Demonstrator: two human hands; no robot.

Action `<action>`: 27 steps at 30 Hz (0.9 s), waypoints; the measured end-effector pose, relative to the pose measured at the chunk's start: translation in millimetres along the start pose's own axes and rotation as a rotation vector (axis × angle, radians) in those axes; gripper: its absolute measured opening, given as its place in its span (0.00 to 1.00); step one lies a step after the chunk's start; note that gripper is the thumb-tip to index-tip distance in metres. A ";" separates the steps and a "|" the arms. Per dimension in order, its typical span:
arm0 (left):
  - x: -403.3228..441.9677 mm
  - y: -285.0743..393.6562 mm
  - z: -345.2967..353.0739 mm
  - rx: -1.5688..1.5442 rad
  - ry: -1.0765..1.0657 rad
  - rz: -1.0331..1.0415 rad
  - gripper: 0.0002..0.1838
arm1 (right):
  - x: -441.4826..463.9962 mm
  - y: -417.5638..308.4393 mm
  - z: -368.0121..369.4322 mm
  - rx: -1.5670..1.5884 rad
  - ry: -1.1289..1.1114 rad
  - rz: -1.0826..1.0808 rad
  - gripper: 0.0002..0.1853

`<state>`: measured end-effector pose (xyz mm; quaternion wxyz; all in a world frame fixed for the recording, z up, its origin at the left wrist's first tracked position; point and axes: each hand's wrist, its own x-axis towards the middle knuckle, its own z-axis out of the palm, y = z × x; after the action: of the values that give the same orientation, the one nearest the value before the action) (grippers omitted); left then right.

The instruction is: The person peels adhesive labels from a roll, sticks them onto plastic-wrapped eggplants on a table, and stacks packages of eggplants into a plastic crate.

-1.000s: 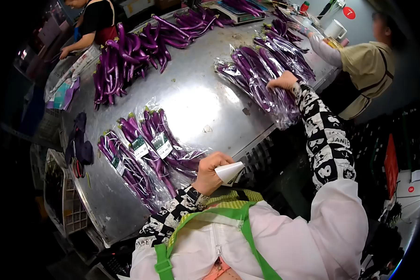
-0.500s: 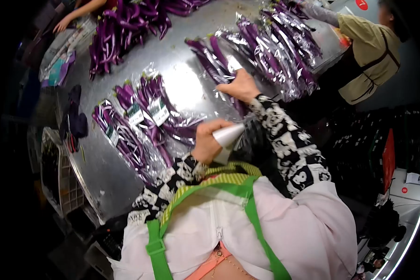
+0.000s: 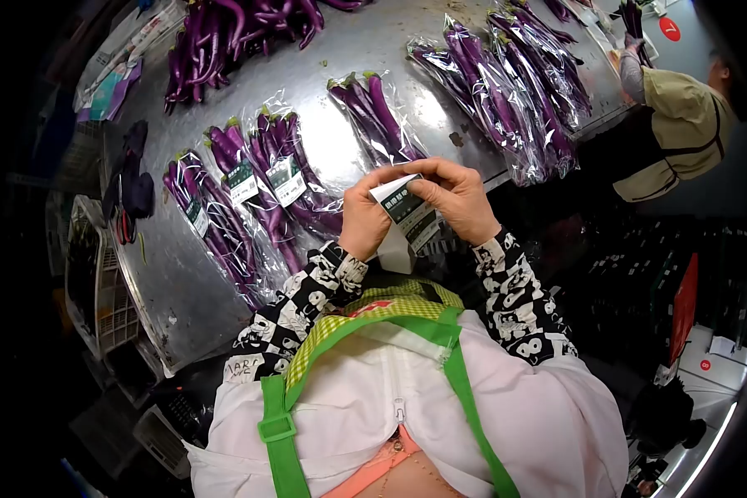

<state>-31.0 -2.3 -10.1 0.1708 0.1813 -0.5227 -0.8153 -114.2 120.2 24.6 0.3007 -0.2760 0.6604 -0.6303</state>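
Observation:
Close to my body, both hands hold a strip of green-and-white printed labels (image 3: 421, 224). My right hand (image 3: 463, 202) pinches the upper edge of the front label between thumb and fingers. On the other side my left hand (image 3: 368, 214) is closed round the strip, its fingers partly hidden behind the white paper. Just beyond my hands lies a clear bag of purple eggplants (image 3: 377, 119), with no label visible on it. To the left, three bagged bundles carry labels: one eggplant bag (image 3: 217, 228), a second bag (image 3: 253, 195) and a third bag (image 3: 295, 178).
Loose eggplants (image 3: 216, 41) are heaped at the far left of the metal table (image 3: 199, 332). More bagged eggplants (image 3: 515, 100) lie at the right. A co-worker (image 3: 681, 124) stands beyond them, holding eggplants. Dark gloves (image 3: 130, 178) and scissors (image 3: 125, 227) lie near the left edge.
My right hand has left the bagged eggplants and come back to the labels, now gripping one edge. My left hand has turned the strip so its printed face shows.

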 end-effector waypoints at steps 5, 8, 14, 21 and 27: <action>10.0 -19.4 -16.2 0.039 -0.118 0.043 0.06 | 2.9 11.6 -4.6 -0.026 0.074 -0.052 0.09; 12.4 -38.0 -21.6 0.048 -0.069 -0.055 0.05 | 10.8 12.5 -13.4 -0.251 0.020 -0.104 0.06; 7.8 -52.4 -45.2 0.354 -0.099 -0.326 0.11 | 60.8 36.9 -16.6 -0.370 0.204 -0.143 0.07; -30.1 -23.2 -56.5 1.301 -0.462 0.016 0.13 | 156.5 128.0 -15.7 -0.222 0.275 0.144 0.15; -9.9 2.6 -17.7 0.621 -0.627 0.544 0.09 | 164.4 113.9 54.1 -0.260 -0.018 0.123 0.34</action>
<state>-13.7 -12.7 -13.4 0.1501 -0.1720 -0.7944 -0.5629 -181.9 -32.0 -98.6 0.3064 -0.2772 0.7493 -0.5175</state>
